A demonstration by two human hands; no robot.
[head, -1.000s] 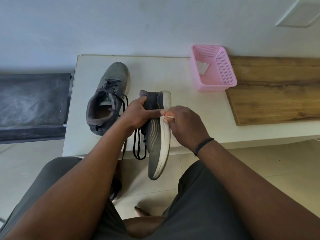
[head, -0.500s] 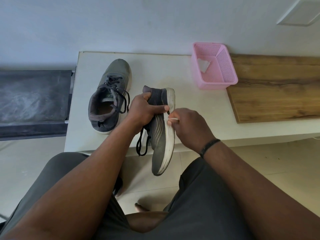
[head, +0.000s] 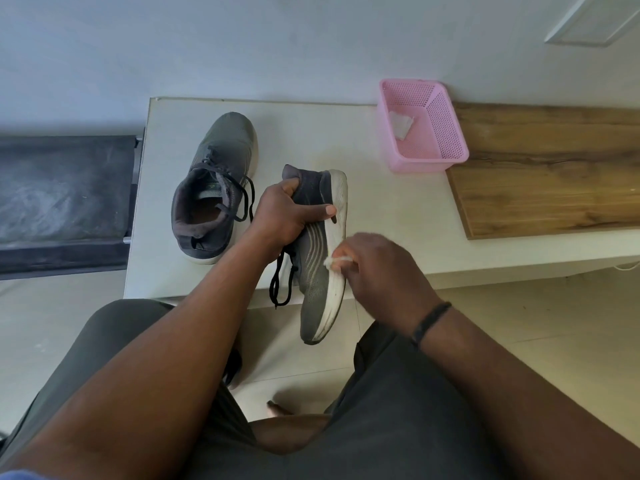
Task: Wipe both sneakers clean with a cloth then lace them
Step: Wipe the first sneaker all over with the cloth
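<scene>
Two sneakers point(head: 313, 258) | left hand point(head: 284, 216) grips one | right hand point(head: 377, 268) pinches cloth point(head: 337, 260)

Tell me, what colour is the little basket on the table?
Pink. The basket shows clearly in the head view.

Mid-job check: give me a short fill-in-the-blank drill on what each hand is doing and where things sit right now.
1. The left hand grips the held sneaker near its ____ end.
2. The right hand presses a white cloth on that sneaker's white ____.
3. The other sneaker stands on the ____.
4. The basket is ____ in colour.

Missing words: heel; sole; table; pink
</scene>
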